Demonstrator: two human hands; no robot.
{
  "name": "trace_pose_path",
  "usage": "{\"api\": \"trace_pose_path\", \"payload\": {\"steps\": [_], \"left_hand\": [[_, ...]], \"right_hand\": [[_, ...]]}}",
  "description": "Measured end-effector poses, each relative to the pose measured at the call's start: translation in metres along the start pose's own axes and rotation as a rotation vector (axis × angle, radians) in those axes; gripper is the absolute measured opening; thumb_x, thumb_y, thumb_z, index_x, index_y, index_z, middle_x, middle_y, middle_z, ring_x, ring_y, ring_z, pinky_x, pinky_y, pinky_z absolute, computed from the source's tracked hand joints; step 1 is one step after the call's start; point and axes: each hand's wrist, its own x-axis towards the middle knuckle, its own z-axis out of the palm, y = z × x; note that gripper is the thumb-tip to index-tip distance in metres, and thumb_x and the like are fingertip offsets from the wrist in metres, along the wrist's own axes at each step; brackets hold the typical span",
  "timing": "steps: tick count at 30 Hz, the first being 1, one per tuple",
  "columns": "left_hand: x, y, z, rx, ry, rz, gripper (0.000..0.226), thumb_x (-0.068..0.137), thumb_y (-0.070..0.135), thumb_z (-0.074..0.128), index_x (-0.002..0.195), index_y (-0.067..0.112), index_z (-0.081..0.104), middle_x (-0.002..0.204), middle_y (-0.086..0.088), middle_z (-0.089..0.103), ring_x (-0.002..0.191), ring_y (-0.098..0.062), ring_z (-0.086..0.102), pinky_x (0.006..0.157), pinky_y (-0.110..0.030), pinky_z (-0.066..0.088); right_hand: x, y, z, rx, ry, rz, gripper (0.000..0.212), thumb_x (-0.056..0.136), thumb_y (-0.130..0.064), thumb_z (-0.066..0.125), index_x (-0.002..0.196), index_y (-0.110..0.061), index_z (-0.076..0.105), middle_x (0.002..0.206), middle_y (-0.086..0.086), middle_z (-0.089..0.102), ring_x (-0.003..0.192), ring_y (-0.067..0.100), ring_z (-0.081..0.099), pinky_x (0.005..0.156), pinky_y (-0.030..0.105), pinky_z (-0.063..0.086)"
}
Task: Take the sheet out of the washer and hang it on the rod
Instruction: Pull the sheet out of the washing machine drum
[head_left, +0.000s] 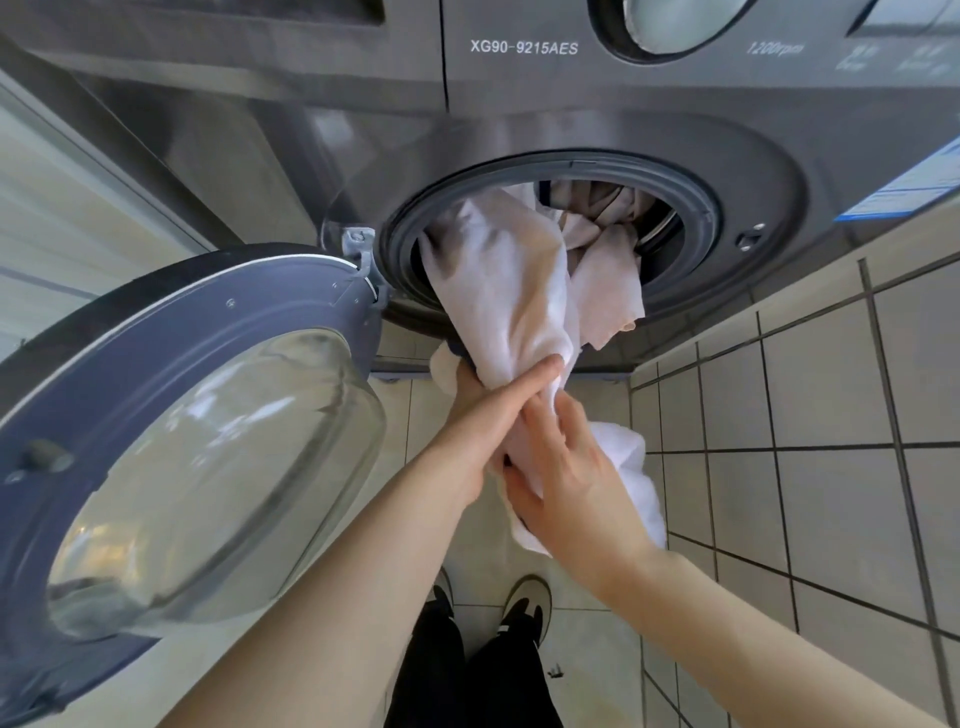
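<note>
Sheet (498, 280) and hands lie along one line, and your next pull depends on that line. The white cloth leaves the mouth of the washer (571, 104) as a bunched rope and slopes down and toward you. Its long axis runs from the drum ahead to your two fists, close in front of your body. The upper end goes in over the left side of the rubber seal (696, 208), and how much remains inside is hidden.

Your left hand (488, 415) is the nearer one to the drum. It wraps the rope from the left, with the thumb laid across the top of the cloth. Your right hand (571, 467) grips just below, touching the left, with its fingers curled round the same bundle. A loose tail spills out past the right wrist toward the floor (831, 389).

Both forearms reach forward and inward and meet at the cloth. The open door (197, 415) stands out at your left, beside that arm.

A second cloth (608, 270), beige, hangs out of the opening just to the right of the sheet. Whether the two are tangled cannot be told. I judge that a pull straight back along the rope, away from the door, suits best. The rod is not in view.
</note>
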Motion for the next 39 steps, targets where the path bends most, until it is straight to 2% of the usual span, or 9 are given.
{"api": "trace_pose_path", "payload": {"steps": [4,8,15,22,26,30,34,36,39], "left_hand": [[-0.001,0.0,-0.005,0.088,0.078,0.133,0.08,0.066,0.02,0.079,0.135,0.033,0.041,0.113,0.008,0.064,0.098,-0.01,0.063,0.085,-0.029,0.052],[-0.003,-0.004,-0.029,0.504,0.176,0.266,0.078,0.066,0.02,0.066,0.136,0.037,0.038,0.11,0.01,0.058,0.097,-0.02,0.059,0.089,-0.038,0.051],[-0.031,-0.027,-0.06,1.263,0.182,0.708,0.055,0.07,0.017,0.063,0.119,0.04,0.052,0.094,0.005,0.047,0.064,-0.029,0.054,0.051,-0.029,0.034],[-0.042,-0.045,-0.072,1.369,0.083,1.137,0.059,0.057,0.005,0.061,0.11,0.029,0.066,0.09,0.002,0.051,0.06,-0.021,0.047,0.059,-0.034,0.04],[-0.042,-0.046,-0.082,1.362,0.073,1.223,0.057,0.051,-0.002,0.061,0.1,0.026,0.068,0.085,0.001,0.054,0.064,-0.021,0.047,0.063,-0.037,0.041],[-0.041,-0.048,-0.088,1.344,0.116,1.223,0.054,0.05,-0.002,0.061,0.096,0.026,0.068,0.089,0.003,0.06,0.064,-0.021,0.048,0.064,-0.038,0.042],[-0.036,-0.045,-0.091,1.31,0.166,1.153,0.058,0.049,0.005,0.06,0.101,0.029,0.067,0.097,0.006,0.058,0.072,-0.02,0.054,0.07,-0.036,0.043],[-0.033,-0.043,-0.091,1.32,0.174,1.103,0.063,0.049,0.008,0.058,0.107,0.03,0.067,0.105,0.006,0.059,0.078,-0.02,0.058,0.075,-0.037,0.044],[-0.032,-0.039,-0.094,1.303,0.217,1.05,0.062,0.055,0.005,0.047,0.11,0.027,0.066,0.107,0.003,0.059,0.076,-0.021,0.059,0.071,-0.035,0.046]], "right_hand": [[-0.008,-0.002,-0.014,-0.014,-0.119,-0.087,0.051,0.084,-0.01,0.06,0.133,-0.01,0.049,0.116,0.007,0.06,0.086,0.023,0.063,0.07,0.024,0.051],[-0.001,0.011,-0.041,-0.096,-0.12,-0.139,0.041,0.083,-0.004,0.058,0.122,-0.018,0.054,0.111,-0.002,0.064,0.103,0.022,0.058,0.073,0.04,0.056],[0.076,0.027,-0.048,-0.614,-0.227,-0.378,0.1,0.073,0.001,0.065,0.153,-0.024,0.009,0.157,0.016,0.02,0.142,0.046,0.019,0.112,0.058,0.029],[0.131,0.022,-0.013,-0.79,-0.623,-0.831,0.098,0.087,-0.035,0.063,0.147,-0.046,-0.014,0.161,-0.007,-0.009,0.146,0.039,-0.003,0.116,0.056,0.013],[0.138,0.035,0.007,-0.716,-0.833,-0.92,0.098,0.071,-0.059,0.071,0.145,-0.047,0.008,0.161,-0.015,0.003,0.146,0.035,0.002,0.113,0.053,0.013],[0.144,0.042,0.007,-0.774,-0.966,-0.853,0.099,0.065,-0.054,0.077,0.147,-0.035,0.024,0.161,-0.015,0.009,0.148,0.027,-0.007,0.115,0.052,0.006],[0.152,0.055,-0.002,-0.705,-0.869,-0.78,0.07,0.077,-0.037,0.074,0.138,-0.029,0.042,0.143,-0.003,0.047,0.144,0.022,0.025,0.115,0.049,0.007],[0.154,0.063,-0.008,-0.714,-0.745,-0.824,0.048,0.077,-0.021,0.072,0.119,-0.027,0.049,0.111,0.0,0.063,0.118,0.024,0.053,0.112,0.045,0.014],[0.159,0.078,-0.022,-0.715,-0.542,-0.851,0.042,0.069,-0.01,0.072,0.101,-0.021,0.047,0.082,0.002,0.061,0.083,0.027,0.06,0.101,0.049,0.035]]}}
